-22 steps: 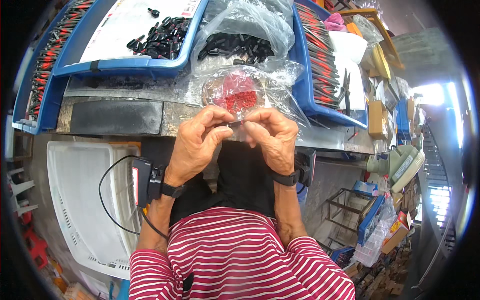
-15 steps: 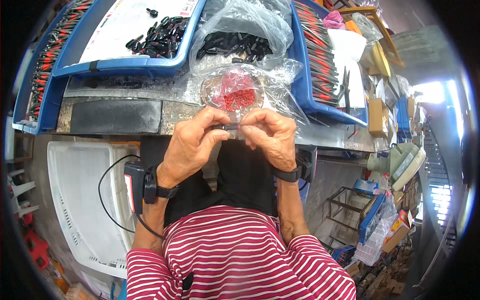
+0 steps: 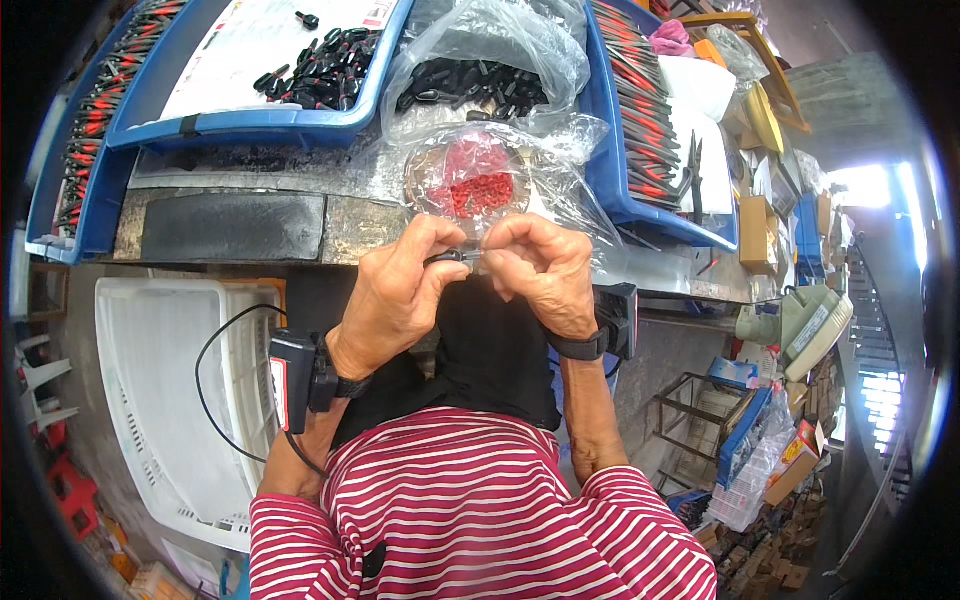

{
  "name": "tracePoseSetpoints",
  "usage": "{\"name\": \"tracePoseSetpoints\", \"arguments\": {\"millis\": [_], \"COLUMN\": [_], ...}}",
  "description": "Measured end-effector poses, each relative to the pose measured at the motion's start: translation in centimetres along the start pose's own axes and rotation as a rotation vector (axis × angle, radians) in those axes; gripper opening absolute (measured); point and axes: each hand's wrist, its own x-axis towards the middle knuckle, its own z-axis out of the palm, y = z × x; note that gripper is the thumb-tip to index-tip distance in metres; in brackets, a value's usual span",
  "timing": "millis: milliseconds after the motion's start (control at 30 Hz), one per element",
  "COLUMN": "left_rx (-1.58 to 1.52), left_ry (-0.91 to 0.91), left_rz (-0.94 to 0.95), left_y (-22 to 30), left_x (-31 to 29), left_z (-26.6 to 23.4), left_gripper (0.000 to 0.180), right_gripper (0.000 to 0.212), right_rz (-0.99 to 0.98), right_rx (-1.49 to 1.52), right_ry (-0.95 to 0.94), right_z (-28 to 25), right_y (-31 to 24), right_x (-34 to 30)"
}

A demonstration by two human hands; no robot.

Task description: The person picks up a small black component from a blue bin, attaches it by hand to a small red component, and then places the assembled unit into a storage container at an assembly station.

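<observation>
Head view — left hand [image 3: 393, 285] pinches black piece [image 3: 447, 256]; right hand [image 3: 552, 275], grip unclear — blue tray [image 3: 255, 127] holds black parts [image 3: 328, 75].

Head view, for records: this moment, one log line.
left fingers: hold black piece | right fingers: nearby, grip unclear | red pieces: farther out

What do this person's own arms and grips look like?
Striped crimson-and-white sleeves leave the forearms bare. Left grip and right grip are ungloved. Each forearm wears a black wrist strap and boxy black device; the left one has a white label and black cable.
</observation>
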Motion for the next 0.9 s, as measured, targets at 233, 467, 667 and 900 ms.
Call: {"name": "tracePoseSetpoints", "arguments": {"millis": [233,467,667,900], "left_rx": [0.003,-0.07,0.004,0.356], "left_ry": [-0.009,-0.013,0.002,0.256], "left_rz": [-0.02,-0.056,-0.06,0.018], "left_y": [0.0,0.0,1.1,1.1], "left_x": [0.0,0.2,2.3,8.1], "left_z": [0.5,0.7,-1.9,-6.3], "left_gripper": [0.022,0.023,0.016,0.015], "right_gripper": [0.01,0.013,0.017,0.011], "right_rz": [-0.007,0.022,-0.097,-0.497], "right_rx": [-0.01,0.085,0.132,-0.744], "right_ry": [0.013,-0.042,0.219,0.31], "right_z": [0.3,0.3,0.1,0.0], "right_y": [0.5,1.1,0.5,1.6], "right_x": [0.2,0.4,0.6,2.1]}}
